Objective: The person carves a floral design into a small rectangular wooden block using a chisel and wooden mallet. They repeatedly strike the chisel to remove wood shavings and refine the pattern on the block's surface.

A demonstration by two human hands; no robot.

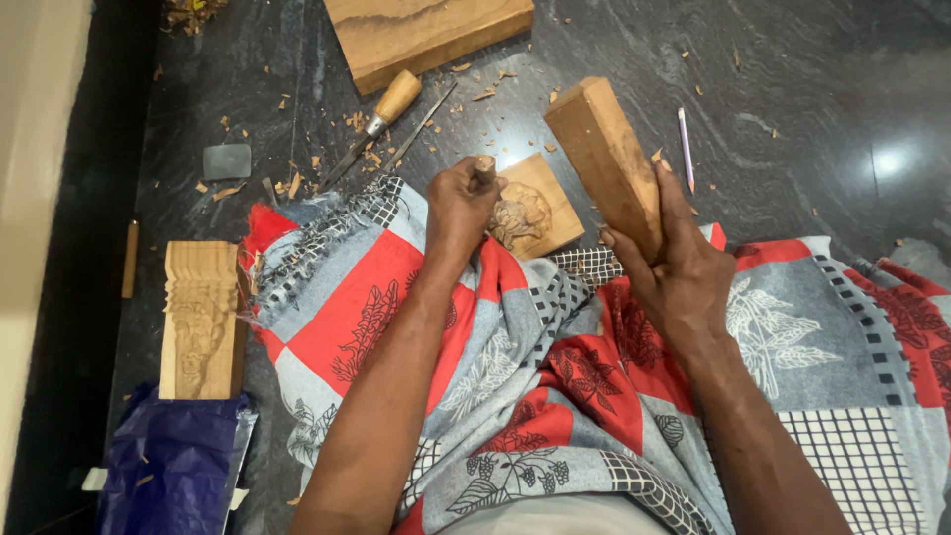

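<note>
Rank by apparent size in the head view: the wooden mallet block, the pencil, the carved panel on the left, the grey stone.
1. Carved panel
2. Mallet block, close in size and nearer the camera, so unsure
3. Pencil and grey stone, too alike to rank

Premises are serving as an informal floor-level woodcarving workshop: wood chips [369,127] are lying across the dark polished stone floor [792,89], chisels [381,119] are resting beside timber blocks [426,30] and a carved panel [201,319].
</note>
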